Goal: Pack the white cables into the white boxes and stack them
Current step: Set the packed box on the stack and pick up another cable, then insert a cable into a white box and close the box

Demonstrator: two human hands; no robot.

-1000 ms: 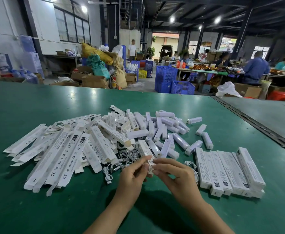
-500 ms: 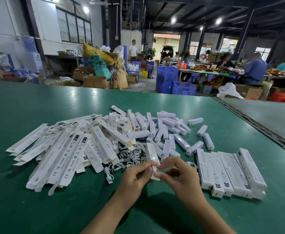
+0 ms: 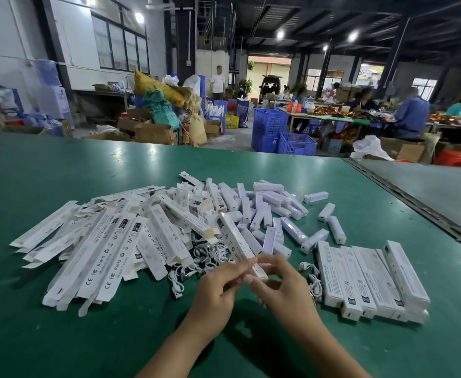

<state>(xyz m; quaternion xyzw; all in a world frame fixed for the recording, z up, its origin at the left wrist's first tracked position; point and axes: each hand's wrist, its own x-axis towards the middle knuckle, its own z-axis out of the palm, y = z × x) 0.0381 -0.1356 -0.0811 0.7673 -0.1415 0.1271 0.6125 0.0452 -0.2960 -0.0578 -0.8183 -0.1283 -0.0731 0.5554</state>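
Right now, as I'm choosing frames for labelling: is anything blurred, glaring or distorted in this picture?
Head view: the left hand and right hand smear at the fingertips where they pinch the box; ceiling lamps leave pale glare on the far table; the wide lens tilts the pillars; the doorway is washed out.

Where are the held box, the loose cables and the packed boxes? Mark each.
held box [image 3: 236, 241], head view, middle of its printed face.
loose cables [image 3: 211, 254], head view, tangle beside the pile.
packed boxes [image 3: 371, 276], head view, top of a middle box.
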